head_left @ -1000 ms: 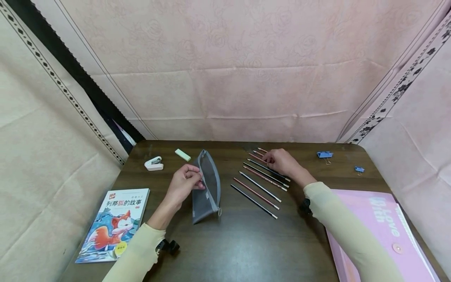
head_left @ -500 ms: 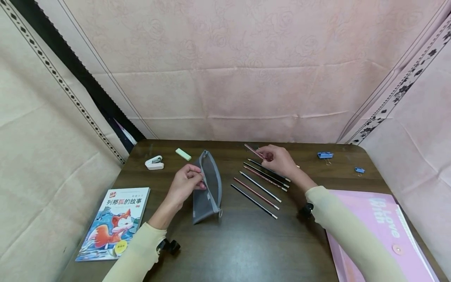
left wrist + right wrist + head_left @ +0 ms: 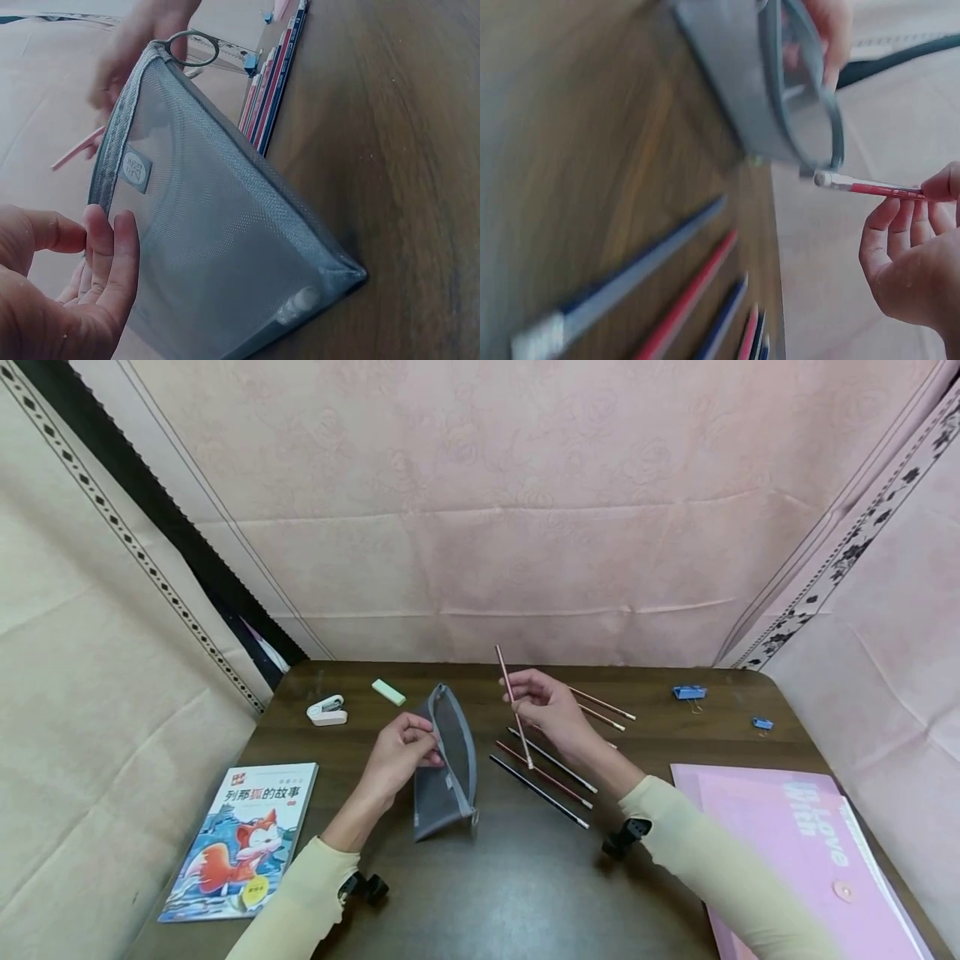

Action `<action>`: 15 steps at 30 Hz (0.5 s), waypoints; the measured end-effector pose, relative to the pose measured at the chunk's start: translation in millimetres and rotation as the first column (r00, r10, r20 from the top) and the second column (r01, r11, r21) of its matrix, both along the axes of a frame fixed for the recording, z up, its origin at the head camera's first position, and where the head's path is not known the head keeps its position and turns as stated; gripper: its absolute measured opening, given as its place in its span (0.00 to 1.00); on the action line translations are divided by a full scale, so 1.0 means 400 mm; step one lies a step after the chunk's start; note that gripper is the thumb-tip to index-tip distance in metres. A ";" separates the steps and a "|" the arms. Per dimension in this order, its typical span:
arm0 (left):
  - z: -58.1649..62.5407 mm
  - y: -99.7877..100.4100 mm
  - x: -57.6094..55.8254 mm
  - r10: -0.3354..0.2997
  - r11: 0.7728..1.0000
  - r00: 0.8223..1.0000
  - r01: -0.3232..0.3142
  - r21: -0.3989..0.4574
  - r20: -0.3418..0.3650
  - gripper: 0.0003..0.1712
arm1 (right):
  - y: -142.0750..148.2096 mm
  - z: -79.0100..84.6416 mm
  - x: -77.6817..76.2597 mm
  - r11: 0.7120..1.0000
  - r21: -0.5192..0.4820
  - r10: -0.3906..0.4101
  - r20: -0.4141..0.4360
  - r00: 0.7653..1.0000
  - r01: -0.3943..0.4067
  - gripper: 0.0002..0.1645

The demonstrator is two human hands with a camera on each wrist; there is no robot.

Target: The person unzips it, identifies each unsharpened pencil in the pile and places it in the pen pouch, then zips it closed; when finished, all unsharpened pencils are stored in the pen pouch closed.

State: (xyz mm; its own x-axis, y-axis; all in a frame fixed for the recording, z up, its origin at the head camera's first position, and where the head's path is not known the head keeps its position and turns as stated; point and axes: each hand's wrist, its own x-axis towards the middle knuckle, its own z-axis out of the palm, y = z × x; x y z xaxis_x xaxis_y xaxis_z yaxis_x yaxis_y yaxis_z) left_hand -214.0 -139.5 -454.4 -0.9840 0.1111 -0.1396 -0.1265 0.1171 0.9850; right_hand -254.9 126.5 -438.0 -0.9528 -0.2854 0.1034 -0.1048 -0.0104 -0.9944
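My left hand (image 3: 401, 750) pinches the side edge of a grey mesh zip pouch (image 3: 433, 806), which stands on the table with its mouth parted. In the left wrist view, thumb and fingers meet at the rim of the pouch (image 3: 217, 202). My right hand (image 3: 551, 706) holds a red pencil (image 3: 522, 737) raised above the table, right of the pouch. The right wrist view has its white eraser end (image 3: 823, 178) pointing toward the pouch's mouth. Several pencils (image 3: 540, 792), dark and red, lie in a slanted row beneath and beyond my right hand, which partly hides them.
To the left are a fox storybook (image 3: 240, 843), a white stapler (image 3: 327, 712) and a pale green eraser (image 3: 388, 692). On the right lie a pink folder (image 3: 795, 860) and two blue binder clips, one larger (image 3: 688, 692) and one smaller (image 3: 762, 723). Curtains surround the table.
My right hand has picked up the red pencil from the row's far part, moved it left toward the pouch and turned it nearly upright. My left hand keeps its hold on the pouch.
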 end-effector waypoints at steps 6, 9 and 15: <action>-0.003 0.010 -0.005 -0.022 1.000 0.999 0.022 0.007 0.046 0.15 | -0.083 0.003 0.036 0.993 -0.117 0.016 0.058 0.998 -0.009 0.21; -0.004 0.013 -0.008 -0.019 1.000 0.999 0.019 0.010 0.041 0.16 | -0.118 -0.003 0.046 0.992 -0.127 0.019 0.081 0.997 -0.008 0.21; -0.005 0.022 -0.008 -0.010 1.000 1.000 0.010 0.000 0.018 0.15 | -0.158 -0.020 0.053 0.994 -0.105 0.011 0.121 0.993 0.002 0.21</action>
